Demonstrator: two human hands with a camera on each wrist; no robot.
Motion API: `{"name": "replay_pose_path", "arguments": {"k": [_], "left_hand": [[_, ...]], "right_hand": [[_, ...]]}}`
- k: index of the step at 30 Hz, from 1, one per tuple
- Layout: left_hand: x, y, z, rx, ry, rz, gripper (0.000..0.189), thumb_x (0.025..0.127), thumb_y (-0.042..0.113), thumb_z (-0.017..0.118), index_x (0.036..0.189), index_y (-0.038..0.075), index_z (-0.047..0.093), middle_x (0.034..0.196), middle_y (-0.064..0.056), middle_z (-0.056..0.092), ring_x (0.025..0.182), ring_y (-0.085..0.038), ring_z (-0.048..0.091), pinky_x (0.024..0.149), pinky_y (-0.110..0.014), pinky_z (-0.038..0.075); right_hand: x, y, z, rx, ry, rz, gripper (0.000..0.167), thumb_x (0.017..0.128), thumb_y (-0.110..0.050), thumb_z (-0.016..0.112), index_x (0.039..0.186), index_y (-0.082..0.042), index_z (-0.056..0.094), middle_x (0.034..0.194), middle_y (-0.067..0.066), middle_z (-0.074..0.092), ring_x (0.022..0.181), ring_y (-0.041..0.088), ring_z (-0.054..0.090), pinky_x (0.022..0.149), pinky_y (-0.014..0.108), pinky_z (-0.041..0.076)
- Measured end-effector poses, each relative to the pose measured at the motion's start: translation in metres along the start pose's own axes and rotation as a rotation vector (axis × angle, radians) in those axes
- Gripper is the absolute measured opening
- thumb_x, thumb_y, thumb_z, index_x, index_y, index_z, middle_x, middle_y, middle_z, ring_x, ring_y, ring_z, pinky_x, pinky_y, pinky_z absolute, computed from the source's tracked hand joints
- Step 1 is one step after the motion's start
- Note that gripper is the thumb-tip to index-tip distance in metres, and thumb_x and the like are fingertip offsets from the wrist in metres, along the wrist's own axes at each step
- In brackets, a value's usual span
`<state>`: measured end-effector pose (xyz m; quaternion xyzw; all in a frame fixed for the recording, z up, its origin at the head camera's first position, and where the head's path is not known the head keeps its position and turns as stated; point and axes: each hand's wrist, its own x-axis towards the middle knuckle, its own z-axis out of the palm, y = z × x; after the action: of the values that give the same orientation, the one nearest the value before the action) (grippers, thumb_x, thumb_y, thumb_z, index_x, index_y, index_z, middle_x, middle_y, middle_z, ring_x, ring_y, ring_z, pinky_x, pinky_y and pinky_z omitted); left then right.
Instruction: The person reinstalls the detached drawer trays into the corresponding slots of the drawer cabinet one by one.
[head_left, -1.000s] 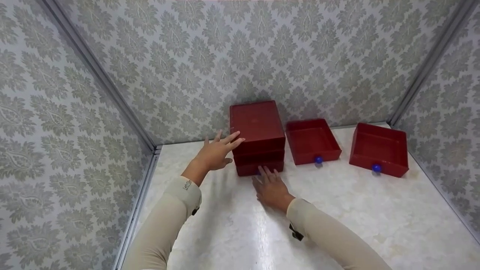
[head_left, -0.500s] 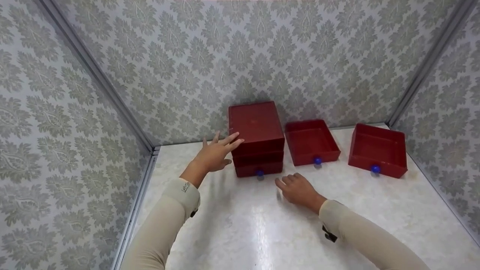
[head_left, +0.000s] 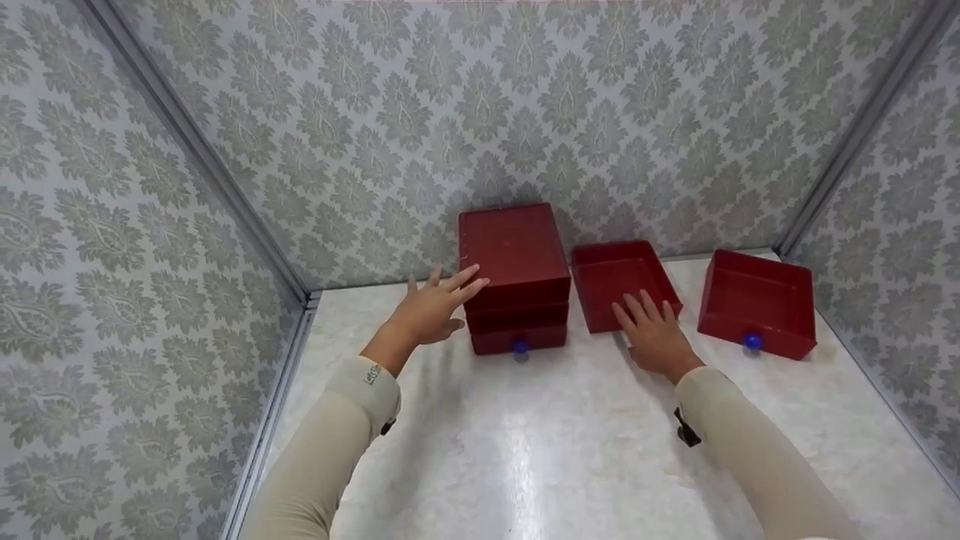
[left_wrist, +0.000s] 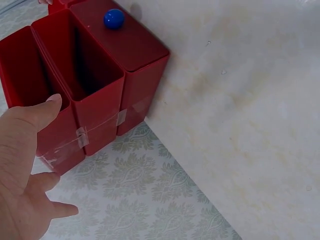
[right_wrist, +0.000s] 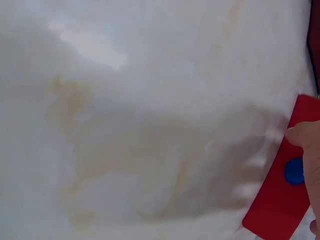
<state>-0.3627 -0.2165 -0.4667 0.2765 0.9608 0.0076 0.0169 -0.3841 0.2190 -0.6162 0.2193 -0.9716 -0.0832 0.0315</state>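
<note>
From here I have the left hand [head_left: 429, 309], fingers spread, at the left edge of the cabinet [head_left: 514, 244]; the right hand [head_left: 658, 341], fingers extended, hovers over the front of the drawer [head_left: 619, 276] just right of the cabinet (contact I can't tell). I'd pinch squarely beside its blue knob [right_wrist: 294, 171], lift level, left hand bracing.

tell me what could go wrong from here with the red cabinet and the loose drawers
The thumb of the left grip lies at the edge of the open top slot, so sliding something in might pinch it.
The right grip is at the front of the loose drawer beside the cabinet; a clumsy push could knock the two together.
Tape on the cabinet's side may give under a hard shove.
</note>
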Motion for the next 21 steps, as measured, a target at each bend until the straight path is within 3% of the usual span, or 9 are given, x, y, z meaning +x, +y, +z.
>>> {"name": "replay_pose_path", "arguments": {"k": [3,6,9,12,16,21], "left_hand": [[0.002,0.002,0.000,0.016,-0.006,0.006,0.087,0.098,0.029,0.070,0.164,0.043,0.014,0.173,0.012,0.005,0.150,-0.056,0.022,0.107,-0.084,0.021],[0.003,0.003,-0.002,0.018,-0.008,0.009,0.087,0.098,0.029,0.070,0.164,0.043,0.015,0.173,0.012,0.005,0.150,-0.056,0.021,0.109,-0.083,0.019],[0.002,0.002,-0.002,0.017,-0.005,0.005,0.087,0.098,0.028,0.070,0.164,0.042,0.015,0.173,0.012,0.005,0.151,-0.056,0.021,0.110,-0.082,0.019],[0.002,0.001,-0.001,0.012,-0.003,0.004,0.087,0.098,0.028,0.070,0.164,0.043,0.015,0.173,0.012,0.005,0.150,-0.056,0.021,0.110,-0.082,0.018],[0.001,0.001,0.000,0.016,-0.001,0.000,0.087,0.098,0.029,0.069,0.164,0.043,0.014,0.173,0.012,0.005,0.151,-0.055,0.021,0.111,-0.081,0.018],[0.001,0.000,0.000,0.031,-0.006,-0.006,0.087,0.099,0.029,0.069,0.164,0.043,0.013,0.173,0.012,0.004,0.151,-0.054,0.022,0.112,-0.081,0.017]], "right_hand": [[-0.002,0.003,0.005,0.031,-0.030,0.027,0.094,0.091,-0.031,0.074,0.165,-0.015,0.017,0.167,0.020,0.025,0.153,0.049,0.017,0.119,0.073,0.016],[-0.002,0.002,0.008,0.002,0.011,0.015,0.094,0.088,-0.030,0.078,0.163,-0.016,0.024,0.155,0.020,0.042,0.144,0.047,0.035,0.117,0.075,0.018],[-0.001,-0.002,0.012,-0.053,0.066,-0.015,0.089,0.085,-0.030,0.082,0.159,-0.016,0.034,0.140,0.018,0.052,0.130,0.041,0.047,0.112,0.073,0.033],[-0.001,-0.006,0.016,-0.095,0.083,-0.035,0.091,0.079,-0.021,0.089,0.155,-0.015,0.039,0.134,0.017,0.053,0.123,0.038,0.051,0.101,0.069,0.047],[-0.003,-0.010,0.019,-0.153,0.076,-0.026,0.103,0.067,-0.010,0.096,0.154,-0.014,0.039,0.135,0.018,0.053,0.122,0.038,0.052,0.095,0.066,0.052],[-0.007,-0.014,0.016,-0.213,0.046,-0.024,0.104,0.071,-0.007,0.093,0.156,-0.013,0.035,0.148,0.017,0.049,0.128,0.041,0.050,0.099,0.068,0.048]]}}
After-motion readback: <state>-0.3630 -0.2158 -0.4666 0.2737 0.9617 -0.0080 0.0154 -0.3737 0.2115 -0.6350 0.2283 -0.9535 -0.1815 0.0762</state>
